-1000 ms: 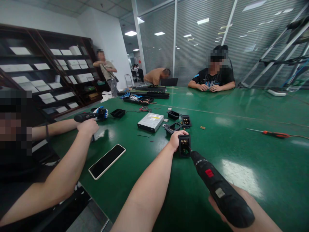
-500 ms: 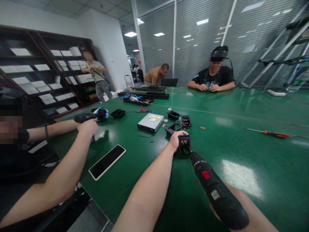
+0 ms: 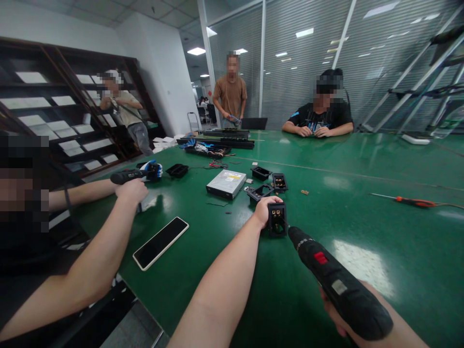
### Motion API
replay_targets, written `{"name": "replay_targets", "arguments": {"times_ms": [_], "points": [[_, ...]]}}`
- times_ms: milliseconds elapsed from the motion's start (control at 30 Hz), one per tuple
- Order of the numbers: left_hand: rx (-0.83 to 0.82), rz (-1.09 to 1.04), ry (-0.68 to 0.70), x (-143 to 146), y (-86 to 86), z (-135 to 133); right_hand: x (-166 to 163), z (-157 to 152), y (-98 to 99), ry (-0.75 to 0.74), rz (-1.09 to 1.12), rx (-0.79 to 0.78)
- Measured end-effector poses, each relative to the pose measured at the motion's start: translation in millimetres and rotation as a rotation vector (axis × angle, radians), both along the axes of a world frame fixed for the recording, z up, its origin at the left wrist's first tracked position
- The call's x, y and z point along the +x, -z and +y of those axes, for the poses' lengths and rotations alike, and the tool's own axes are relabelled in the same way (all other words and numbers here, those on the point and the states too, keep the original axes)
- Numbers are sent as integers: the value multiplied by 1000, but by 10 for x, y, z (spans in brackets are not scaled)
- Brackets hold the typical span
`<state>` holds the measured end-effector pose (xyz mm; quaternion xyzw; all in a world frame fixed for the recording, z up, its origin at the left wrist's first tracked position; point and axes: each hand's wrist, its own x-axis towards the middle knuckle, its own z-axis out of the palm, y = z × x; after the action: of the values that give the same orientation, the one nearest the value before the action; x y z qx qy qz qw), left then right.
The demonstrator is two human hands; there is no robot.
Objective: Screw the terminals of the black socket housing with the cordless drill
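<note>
My left hand (image 3: pixel 265 211) grips a black plastic terminal housing (image 3: pixel 277 228) by its left and top edge, tilted so its hollow side faces me. Brass-coloured contacts show inside it. In my right hand (image 3: pixel 335 309) is a black cordless drill (image 3: pixel 337 285) with a red switch on top; my fingers wrap its handle, mostly hidden beneath the body. The drill's bit points up and left, its tip close to the housing's right edge. Whether the tip touches the housing I cannot tell. Just behind lie similar black housings (image 3: pixel 279 182), one with brass contacts.
A silver disc drive (image 3: pixel 226 183) and a phone (image 3: pixel 161 242) lie left of my arm. An orange-handled screwdriver (image 3: pixel 415 201) rests at right. A co-worker's hand (image 3: pixel 132 191) holds another drill at left. Black bars (image 3: pixel 217 143) lie farther back on the green table (image 3: pixel 362 164).
My right hand has drawn the drill back to the right, out of the housing. My left hand stays put. A person behind the table has straightened up; another by the shelves has shifted left.
</note>
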<state>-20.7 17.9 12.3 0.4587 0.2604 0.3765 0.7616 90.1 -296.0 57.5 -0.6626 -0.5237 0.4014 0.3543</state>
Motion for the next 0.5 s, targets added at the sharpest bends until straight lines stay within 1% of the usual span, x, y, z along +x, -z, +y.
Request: {"name": "replay_targets", "arguments": {"times_ms": [100, 167, 333, 500], "points": [[21, -3, -7, 10, 10, 3, -20, -14, -93, 23, -60, 27], [30, -6, -13, 17, 22, 7, -16, -29, -104, 40, -79, 20], [38, -26, 0, 23, 49, 22, 25, -52, -60, 8, -131, 12], [38, -19, 11, 18, 51, 32, 74, -71, 1, -11, -98, -47]]}}
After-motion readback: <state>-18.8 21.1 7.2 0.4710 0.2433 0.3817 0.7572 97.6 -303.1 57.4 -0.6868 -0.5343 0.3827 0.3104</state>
